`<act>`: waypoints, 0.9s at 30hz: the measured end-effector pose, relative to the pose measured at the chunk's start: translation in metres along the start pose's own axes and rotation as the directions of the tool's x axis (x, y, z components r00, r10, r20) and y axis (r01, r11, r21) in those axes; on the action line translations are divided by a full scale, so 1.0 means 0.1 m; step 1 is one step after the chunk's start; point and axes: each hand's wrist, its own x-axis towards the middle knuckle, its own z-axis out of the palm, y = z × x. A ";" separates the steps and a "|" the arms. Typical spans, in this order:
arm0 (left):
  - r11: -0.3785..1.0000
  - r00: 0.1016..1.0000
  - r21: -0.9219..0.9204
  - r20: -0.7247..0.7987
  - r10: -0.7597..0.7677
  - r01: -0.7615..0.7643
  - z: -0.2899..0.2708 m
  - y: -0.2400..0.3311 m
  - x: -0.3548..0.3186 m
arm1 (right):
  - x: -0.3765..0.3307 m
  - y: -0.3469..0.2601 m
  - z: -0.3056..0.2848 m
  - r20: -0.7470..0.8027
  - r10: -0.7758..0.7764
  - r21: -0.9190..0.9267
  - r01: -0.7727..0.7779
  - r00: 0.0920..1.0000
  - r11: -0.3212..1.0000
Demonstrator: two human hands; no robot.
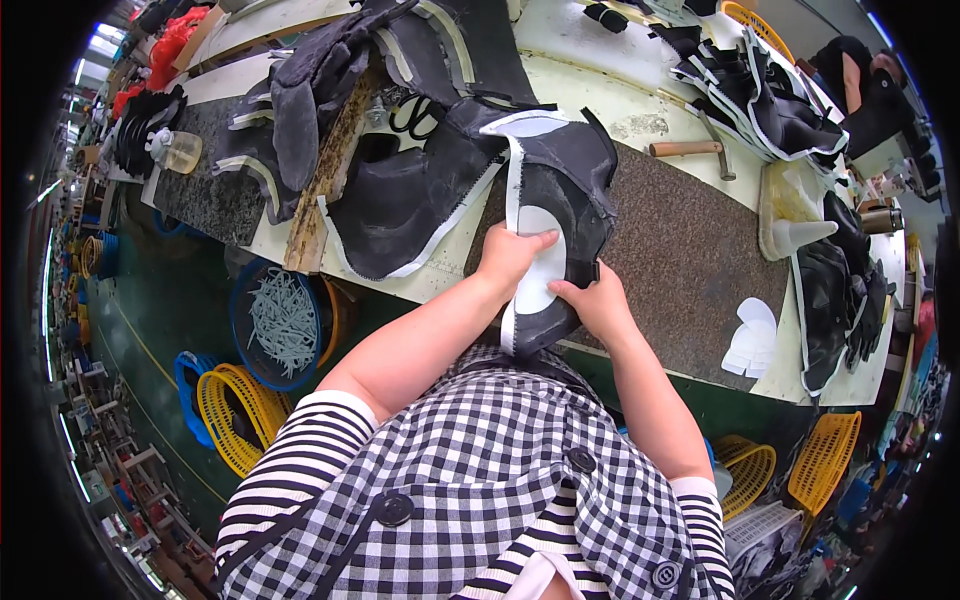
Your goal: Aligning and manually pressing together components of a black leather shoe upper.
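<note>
Both hands grip a black boot upper (577, 170) with white edging, which I hold over the near edge of the table. A white oval patch (541, 262) lies on its inner face. My left hand (510, 256) is closed on the upper's left edge, its thumb pressing on the patch. My right hand (596, 300) is closed on the right edge, its thumb tip at the patch's lower right rim; its other fingers are hidden behind the piece. Left of it, another black upper (415, 205) with a white edge lies flat.
On the brown board (680, 220) lie white patches (752, 338). A hammer (695, 148), a glue container with a pale nozzle (795, 225) and scissors (415, 118) are also on the table. A blue basin (283, 325) of grey strips stands at lower left. Another person (850, 85) is at far right.
</note>
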 end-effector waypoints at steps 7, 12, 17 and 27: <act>0.936 0.921 0.084 0.166 -0.353 0.343 -0.08 -0.34 -0.31 | -0.01 0.10 -0.07 -0.122 -0.015 0.063 0.023 0.992 0.998; 0.790 0.907 0.579 0.191 -0.374 0.203 -0.50 -0.56 -0.31 | -0.21 0.26 -0.08 0.181 0.145 -0.314 -0.082 0.973 0.946; 0.298 0.997 0.952 -0.064 -0.032 0.071 -0.97 0.07 -0.37 | -0.48 0.13 -0.50 0.327 0.016 -0.376 0.115 0.945 0.919; -0.014 0.871 0.894 0.440 0.219 -0.448 -0.32 -0.21 -0.76 | 0.05 -0.07 -0.35 0.369 -0.667 -0.684 0.675 0.647 0.277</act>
